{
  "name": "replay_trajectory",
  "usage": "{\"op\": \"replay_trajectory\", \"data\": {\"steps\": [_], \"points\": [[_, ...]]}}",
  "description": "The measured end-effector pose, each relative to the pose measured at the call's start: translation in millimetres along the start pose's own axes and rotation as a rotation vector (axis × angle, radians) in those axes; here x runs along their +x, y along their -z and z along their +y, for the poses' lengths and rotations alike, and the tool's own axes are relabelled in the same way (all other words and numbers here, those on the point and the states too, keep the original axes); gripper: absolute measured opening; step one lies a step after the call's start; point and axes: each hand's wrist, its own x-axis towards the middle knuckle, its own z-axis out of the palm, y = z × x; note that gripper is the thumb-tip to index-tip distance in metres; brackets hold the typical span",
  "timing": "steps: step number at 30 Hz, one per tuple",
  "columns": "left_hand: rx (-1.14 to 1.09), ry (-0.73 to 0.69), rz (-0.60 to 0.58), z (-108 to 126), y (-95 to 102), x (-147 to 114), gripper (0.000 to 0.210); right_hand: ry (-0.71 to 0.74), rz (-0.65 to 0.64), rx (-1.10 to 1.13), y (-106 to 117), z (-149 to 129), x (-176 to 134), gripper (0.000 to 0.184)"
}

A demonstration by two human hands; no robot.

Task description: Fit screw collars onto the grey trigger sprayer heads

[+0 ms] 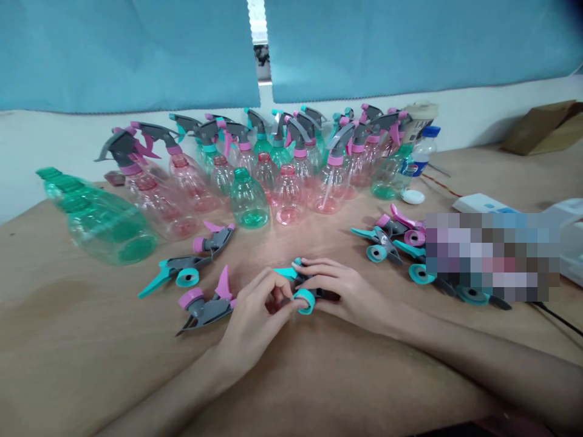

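Observation:
A grey and teal trigger spray head (305, 301) lies between my hands, low over the table, its round collar turned toward me. My right hand (348, 297) wraps round its grey body from the right. On the other side, my left hand (259, 306) is closed in a pinch, thumb and fingertips at the collar's opening; whether a small part sits between them is hidden. Left of my hands rest a pink and grey spray head (200, 308), a teal one (175, 271) and another pink one (215, 241).
Behind stand several clear bottles, such as a green bottle (249, 200) and a pink bottle (289, 197), many with spray heads on. Large green bottles (107, 221) are at left. More spray heads (382, 243) lie right, near a blurred patch (492, 258) and a white lid (413, 196).

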Motion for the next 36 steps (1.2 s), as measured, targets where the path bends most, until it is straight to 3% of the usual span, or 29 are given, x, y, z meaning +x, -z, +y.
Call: {"op": "replay_trajectory", "data": {"steps": [8,19,27,36], "points": [[-0.048,0.106,-0.007,-3.3,1.2,1.6,0.025,0.094,0.030,-0.068,0.2,-4.1,-3.0,0.020],[0.222,-0.230,0.115,2.6,0.8,-1.4,0.006,-0.011,0.074,0.007,-3.0,-3.6,0.3,0.020],[0.240,-0.276,0.114,1.8,-0.2,-1.9,0.009,-0.032,0.070,0.024,-1.6,-4.1,0.3,0.021],[0.197,-0.229,0.076,1.3,-0.6,-1.8,0.007,-0.020,0.084,0.033,-3.4,-3.5,0.8,0.020]]}}
